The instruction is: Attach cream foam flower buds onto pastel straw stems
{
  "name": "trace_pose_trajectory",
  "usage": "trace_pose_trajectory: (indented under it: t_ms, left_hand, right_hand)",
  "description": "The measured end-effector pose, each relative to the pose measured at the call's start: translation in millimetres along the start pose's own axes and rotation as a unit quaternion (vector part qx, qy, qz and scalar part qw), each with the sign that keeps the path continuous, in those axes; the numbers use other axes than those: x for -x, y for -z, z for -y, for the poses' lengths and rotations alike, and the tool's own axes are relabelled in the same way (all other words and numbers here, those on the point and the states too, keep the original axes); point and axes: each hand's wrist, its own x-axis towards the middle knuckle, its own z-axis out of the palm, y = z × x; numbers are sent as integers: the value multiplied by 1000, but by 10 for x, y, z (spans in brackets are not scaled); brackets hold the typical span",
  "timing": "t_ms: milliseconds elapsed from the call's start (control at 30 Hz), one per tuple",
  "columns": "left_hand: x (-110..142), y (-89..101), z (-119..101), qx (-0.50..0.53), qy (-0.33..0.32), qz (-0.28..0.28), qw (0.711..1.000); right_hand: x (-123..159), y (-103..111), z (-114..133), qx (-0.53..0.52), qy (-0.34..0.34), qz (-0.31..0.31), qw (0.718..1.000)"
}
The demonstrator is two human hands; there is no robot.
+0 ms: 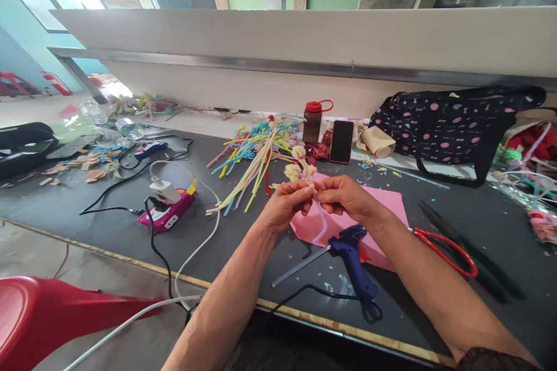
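Between my two hands, over the pink sheet [387, 208], is a pipe-cleaner flower [300, 163] with fluffy pale yellow blooms and a pale pinkish-lilac stem. My left hand [290, 203] pinches the stem just below the blooms. From the other side my right hand [342, 194] closes thumb and fingers on the same stem, close to the left fingertips. The stem's lower end curves down over the pink sheet. Nearest below my hands lies a blue glue gun [353, 261] with a clear glue stick poking out of its back.
Colourful pipe cleaners [248, 168] lie heaped at the back, near a red-lidded bottle [312, 122] and a phone [342, 142]. Red-handled scissors [448, 249] rest at right. A purple power strip [169, 211] with cables sits left; a dark patterned bag [448, 127] stands behind.
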Motion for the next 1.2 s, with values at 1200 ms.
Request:
trace_pose_trajectory:
  t_ms: [1200]
  left_hand:
    - [-3, -2, 21, 78, 0, -14, 997]
  right_hand:
    - [57, -111, 66, 79, 45, -35, 995]
